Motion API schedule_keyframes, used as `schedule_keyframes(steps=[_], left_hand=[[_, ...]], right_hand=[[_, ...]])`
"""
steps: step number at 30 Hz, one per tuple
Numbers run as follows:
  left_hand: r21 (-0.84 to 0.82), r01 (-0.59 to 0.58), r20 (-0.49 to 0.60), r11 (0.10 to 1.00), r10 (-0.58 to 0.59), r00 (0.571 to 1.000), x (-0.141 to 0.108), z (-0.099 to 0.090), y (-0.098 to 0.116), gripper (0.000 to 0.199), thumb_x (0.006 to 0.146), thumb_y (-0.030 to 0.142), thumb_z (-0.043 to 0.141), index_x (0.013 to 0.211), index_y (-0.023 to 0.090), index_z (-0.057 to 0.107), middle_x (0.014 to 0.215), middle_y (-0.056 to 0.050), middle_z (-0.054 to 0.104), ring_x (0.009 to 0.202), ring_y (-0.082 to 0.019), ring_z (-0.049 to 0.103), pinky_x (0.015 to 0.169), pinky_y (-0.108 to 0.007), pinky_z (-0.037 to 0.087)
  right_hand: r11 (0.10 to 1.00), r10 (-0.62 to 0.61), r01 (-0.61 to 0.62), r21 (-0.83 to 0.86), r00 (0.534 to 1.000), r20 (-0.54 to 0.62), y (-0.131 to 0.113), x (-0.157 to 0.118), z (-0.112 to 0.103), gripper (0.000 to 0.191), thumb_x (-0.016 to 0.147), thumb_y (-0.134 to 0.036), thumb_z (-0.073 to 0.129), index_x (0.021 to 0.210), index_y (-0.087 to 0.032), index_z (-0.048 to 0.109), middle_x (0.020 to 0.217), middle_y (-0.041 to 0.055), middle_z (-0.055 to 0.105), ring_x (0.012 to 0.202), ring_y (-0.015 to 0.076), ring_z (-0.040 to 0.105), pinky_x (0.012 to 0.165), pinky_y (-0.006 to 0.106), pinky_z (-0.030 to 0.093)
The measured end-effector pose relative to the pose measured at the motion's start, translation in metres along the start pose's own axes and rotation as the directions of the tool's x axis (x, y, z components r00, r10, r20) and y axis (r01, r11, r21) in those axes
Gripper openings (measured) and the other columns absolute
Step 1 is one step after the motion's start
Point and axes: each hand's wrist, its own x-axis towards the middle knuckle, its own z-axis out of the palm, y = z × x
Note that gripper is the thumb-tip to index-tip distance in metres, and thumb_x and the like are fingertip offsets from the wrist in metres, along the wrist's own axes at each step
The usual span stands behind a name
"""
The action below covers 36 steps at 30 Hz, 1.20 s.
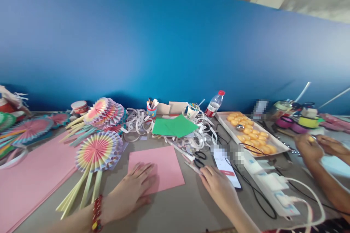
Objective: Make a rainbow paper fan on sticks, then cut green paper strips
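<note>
Head view: left hand [136, 186] hides near-left corner of pink sheet [166, 167]

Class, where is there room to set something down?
Bare tabletop between left hand and right hand, below the pink square; a smaller patch between it and the nearest fan. Crowded: paper strips around the green sheet, cables beside the power strip.
</note>
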Motion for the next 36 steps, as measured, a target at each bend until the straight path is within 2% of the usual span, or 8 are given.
schedule_keyframes(steps=[5,9,12,19,22,26,32,36], left_hand=[[-0.027,0.019,-0.057,0.999,-0.021,0.998,-0.009,0.004,-0.005,0.061,0.093,0.038,0.057,0.150,0.032,0.034,0.158,-0.004,0.033,0.143,-0.029,0.034,0.117,-0.049,0.032],[-0.016,0.113,-0.192,0.993,-0.114,0.975,0.022,0.007,-0.011,0.056,0.097,0.039,0.049,0.149,0.024,0.036,0.158,-0.009,0.032,0.144,-0.029,0.033,0.118,-0.049,0.029],[0.004,0.191,-0.256,0.982,-0.184,0.949,0.045,0.015,-0.017,0.074,0.090,0.059,0.054,0.146,0.014,0.041,0.155,-0.019,0.034,0.144,-0.034,0.032,0.117,-0.052,0.029],[0.060,0.175,-0.300,0.983,-0.149,0.942,0.048,0.027,-0.015,0.066,0.088,0.058,0.058,0.140,0.017,0.050,0.150,-0.014,0.045,0.137,-0.030,0.044,0.115,-0.050,0.031],[0.088,0.176,-0.261,0.981,-0.147,0.954,0.050,0.027,-0.011,0.060,0.092,0.055,0.054,0.137,0.015,0.054,0.147,-0.015,0.049,0.135,-0.030,0.046,0.114,-0.051,0.032],[0.146,0.149,-0.215,0.978,-0.116,0.970,0.052,0.030,-0.008,0.056,0.095,0.051,0.051,0.136,0.013,0.055,0.146,-0.015,0.050,0.135,-0.030,0.045,0.112,-0.050,0.033],[0.209,0.137,-0.269,0.968,-0.078,0.960,0.049,0.032,-0.007,0.052,0.097,0.049,0.050,0.135,0.015,0.055,0.144,-0.015,0.052,0.133,-0.031,0.047,0.110,-0.050,0.033],[0.220,0.122,-0.301,0.968,-0.051,0.952,0.049,0.031,-0.006,0.051,0.097,0.049,0.048,0.133,0.014,0.057,0.141,-0.014,0.055,0.130,-0.030,0.050,0.109,-0.047,0.035]], right_hand=[[0.973,0.044,-0.037,0.228,0.999,-0.027,0.002,-0.007,-0.008,0.023,0.100,-0.022,0.035,0.098,-0.023,0.059,0.084,0.0046,0.069,0.070,0.0172,0.068,0.063,0.026,0.050],[0.887,0.141,-0.136,0.441,0.990,0.021,-0.008,0.010,-0.003,0.020,0.099,-0.026,0.037,0.101,-0.024,0.057,0.091,0.0056,0.070,0.073,0.0168,0.070,0.064,0.023,0.053],[0.808,0.182,-0.206,0.552,0.978,0.098,-0.019,0.028,0.009,0.024,0.100,-0.030,0.036,0.106,-0.024,0.059,0.087,0.0051,0.071,0.056,0.0147,0.065,0.055,0.023,0.053],[0.730,0.223,-0.307,0.611,0.952,0.211,-0.024,0.036,0.025,0.038,0.100,-0.043,0.035,0.113,-0.020,0.062,0.076,0.0043,0.070,0.046,0.0128,0.060,0.053,0.022,0.052],[0.722,0.250,-0.299,0.625,0.954,0.167,-0.023,0.040,0.027,0.034,0.097,-0.047,0.045,0.106,-0.020,0.064,0.080,0.0060,0.071,0.061,0.0172,0.068,0.062,0.024,0.056],[0.758,0.164,-0.216,0.615,0.976,0.141,-0.028,0.057,0.032,0.026,0.092,-0.040,0.055,0.108,-0.021,0.064,0.098,0.0091,0.073,0.090,0.0229,0.071,0.078,0.029,0.057],[0.833,-0.045,-0.067,0.550,0.981,0.187,-0.046,0.083,0.041,0.046,0.086,-0.020,0.054,0.132,-0.021,0.053,0.129,0.0116,0.065,0.115,0.0256,0.064,0.096,0.038,0.053],[0.870,-0.022,-0.057,0.490,0.988,0.156,-0.054,0.086,0.045,0.056,0.082,-0.016,0.053,0.138,-0.020,0.049,0.136,0.0133,0.060,0.122,0.0272,0.059,0.098,0.041,0.053]])
